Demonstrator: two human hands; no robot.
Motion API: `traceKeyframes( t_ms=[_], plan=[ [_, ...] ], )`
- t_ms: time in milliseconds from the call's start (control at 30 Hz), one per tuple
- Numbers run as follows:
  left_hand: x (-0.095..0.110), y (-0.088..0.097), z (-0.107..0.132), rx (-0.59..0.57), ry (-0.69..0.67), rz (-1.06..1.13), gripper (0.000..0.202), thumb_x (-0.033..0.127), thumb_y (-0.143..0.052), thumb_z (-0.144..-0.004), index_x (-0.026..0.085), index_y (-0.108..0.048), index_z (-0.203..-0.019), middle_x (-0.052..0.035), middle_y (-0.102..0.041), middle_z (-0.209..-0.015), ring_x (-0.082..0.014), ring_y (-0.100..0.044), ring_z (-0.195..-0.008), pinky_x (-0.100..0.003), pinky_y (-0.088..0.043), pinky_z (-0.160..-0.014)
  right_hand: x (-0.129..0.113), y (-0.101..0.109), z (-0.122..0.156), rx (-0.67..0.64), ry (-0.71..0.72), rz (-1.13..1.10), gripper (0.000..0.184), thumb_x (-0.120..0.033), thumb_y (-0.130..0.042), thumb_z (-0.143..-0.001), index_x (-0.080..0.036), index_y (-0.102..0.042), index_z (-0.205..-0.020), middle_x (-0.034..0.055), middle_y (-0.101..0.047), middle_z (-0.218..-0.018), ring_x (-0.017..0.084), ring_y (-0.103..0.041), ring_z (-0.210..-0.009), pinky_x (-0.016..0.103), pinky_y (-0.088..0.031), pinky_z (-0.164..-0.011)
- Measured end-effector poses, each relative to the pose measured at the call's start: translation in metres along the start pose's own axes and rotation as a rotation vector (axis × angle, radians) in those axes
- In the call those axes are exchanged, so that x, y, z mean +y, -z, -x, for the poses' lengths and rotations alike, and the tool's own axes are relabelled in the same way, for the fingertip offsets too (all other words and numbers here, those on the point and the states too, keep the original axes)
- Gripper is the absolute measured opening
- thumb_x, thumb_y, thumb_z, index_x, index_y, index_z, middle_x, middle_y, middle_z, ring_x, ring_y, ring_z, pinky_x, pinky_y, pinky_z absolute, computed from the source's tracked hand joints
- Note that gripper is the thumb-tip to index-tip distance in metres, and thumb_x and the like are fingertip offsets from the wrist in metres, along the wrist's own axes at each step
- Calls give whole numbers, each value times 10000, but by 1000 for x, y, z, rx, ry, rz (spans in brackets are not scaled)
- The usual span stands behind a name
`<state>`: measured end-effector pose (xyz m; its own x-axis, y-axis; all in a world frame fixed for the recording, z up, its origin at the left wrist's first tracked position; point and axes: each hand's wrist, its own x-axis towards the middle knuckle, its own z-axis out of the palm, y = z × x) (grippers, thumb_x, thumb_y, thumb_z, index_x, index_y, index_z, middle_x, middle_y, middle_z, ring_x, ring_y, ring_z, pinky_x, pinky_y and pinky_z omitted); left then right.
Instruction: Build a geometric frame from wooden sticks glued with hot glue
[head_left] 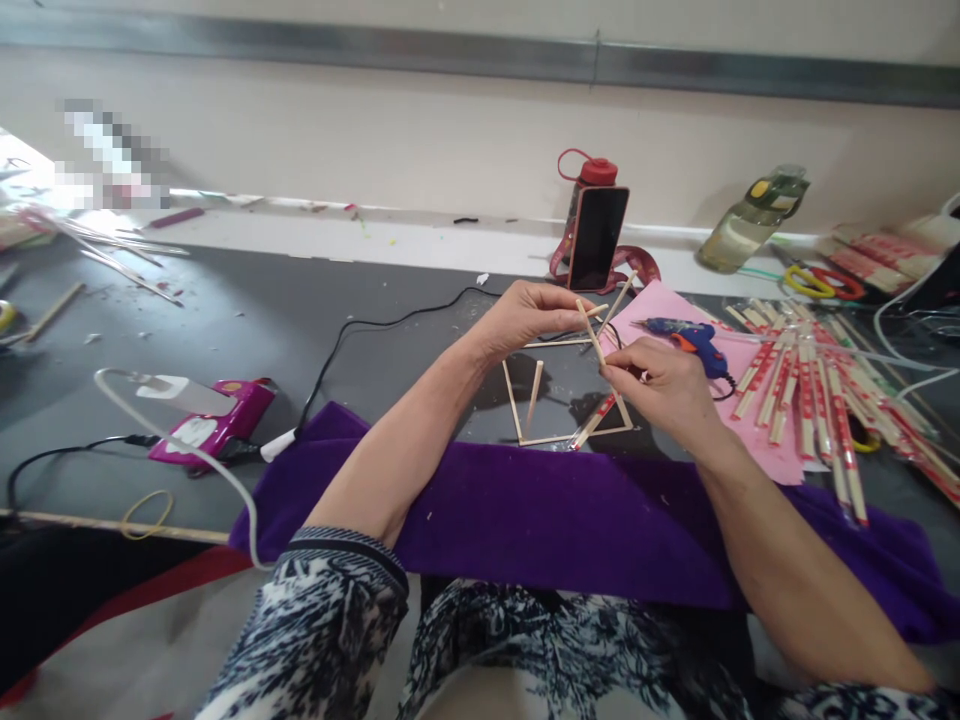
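Stick [592, 334] slants between the hands, right hand [658, 385] pinching its lower end, left hand [531, 314] gripping near its top, likely for steadiness over the wooden frame [547, 438]. Just beyond the right hand lies a glue gun [701, 342], presumably kept handy.

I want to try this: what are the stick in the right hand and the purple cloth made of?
The stick looks like wood or bamboo: pale, dull, seemingly unpainted. The purple cloth may be velvet: it drapes in folds, with a soft, plush finish.
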<state>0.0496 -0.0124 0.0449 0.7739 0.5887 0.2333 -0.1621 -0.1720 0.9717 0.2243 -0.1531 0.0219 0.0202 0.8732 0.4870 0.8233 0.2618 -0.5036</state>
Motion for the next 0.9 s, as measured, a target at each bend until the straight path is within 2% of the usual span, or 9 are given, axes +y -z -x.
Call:
traceKeyframes(
  t_ms=[100, 167, 267, 333, 533, 667, 800, 900],
  plan=[
    [0, 0, 0, -3, 7, 6, 189, 309, -787, -724, 179, -789, -861, -68, -761, -963, -154, -676, -897, -283, -504, -887, -1, 3, 1, 9, 4, 1, 98, -223, -634, -824, -218, -733, -820, 10, -691, -764, 142, -615, -657, 277, -433, -584],
    [1, 0, 0, -8, 3, 9, 204, 312, -790, -719, 174, -787, -869, -71, -761, -964, -159, -676, -904, -289, -505, -894, -5, 8, 2, 80, 4, 1, 172, -246, -620, -850, -235, -741, -971, 18, -709, -811, 151, -628, -670, 292, -466, -608],
    [2, -1, 1, -15, -3, 10, 220, 320, -792, -716, 175, -787, -882, -73, -762, -963, -164, -677, -913, -293, -506, -900, -15, 20, -1, 241, 33, 26, 319, -256, -564, -904, -271, -674, -1203, 36, -739, -920, 169, -667, -722, 326, -518, -681],
    [2, -1, 1, -15, -4, 9, 217, 321, -790, -719, 181, -788, -885, -69, -762, -954, -160, -677, -905, -289, -505, -896, -23, 26, -5, 257, 82, 80, 349, -244, -536, -925, -290, -648, -1252, 46, -749, -994, 185, -694, -780, 343, -533, -725],
    [-1, 1, 0, -18, -20, -15, 178, 306, -774, -737, 195, -792, -875, -56, -762, -927, -136, -672, -861, -274, -500, -882, -30, 28, -17, 34, 251, 253, 307, -195, -488, -942, -248, -700, -1158, 32, -755, -1065, 196, -716, -910, 322, -526, -762],
    [-1, 1, -1, -4, -19, -20, 174, 296, -774, -733, 195, -791, -874, -54, -761, -930, -131, -670, -857, -271, -500, -878, -25, 26, -9, -19, 231, 316, 268, -215, -519, -928, -249, -724, -1097, 6, -773, -987, 185, -729, -839, 297, -508, -672],
    [1, 1, 1, -8, 3, -17, 166, 293, -769, -736, 195, -791, -868, -59, -760, -947, -126, -668, -854, -260, -497, -867, -25, 31, 0, -64, 245, 231, 232, -194, -549, -903, -240, -731, -1039, 7, -772, -944, 161, -716, -798, 273, -503, -671],
    [1, 2, 1, -22, -5, -13, 156, 290, -766, -740, 194, -791, -859, -55, -759, -947, -122, -666, -854, -256, -495, -866, -28, 33, -3, -3, 207, 217, 234, -188, -558, -891, -223, -718, -1058, 30, -740, -902, 160, -683, -757, 279, -496, -654]
  ],
)
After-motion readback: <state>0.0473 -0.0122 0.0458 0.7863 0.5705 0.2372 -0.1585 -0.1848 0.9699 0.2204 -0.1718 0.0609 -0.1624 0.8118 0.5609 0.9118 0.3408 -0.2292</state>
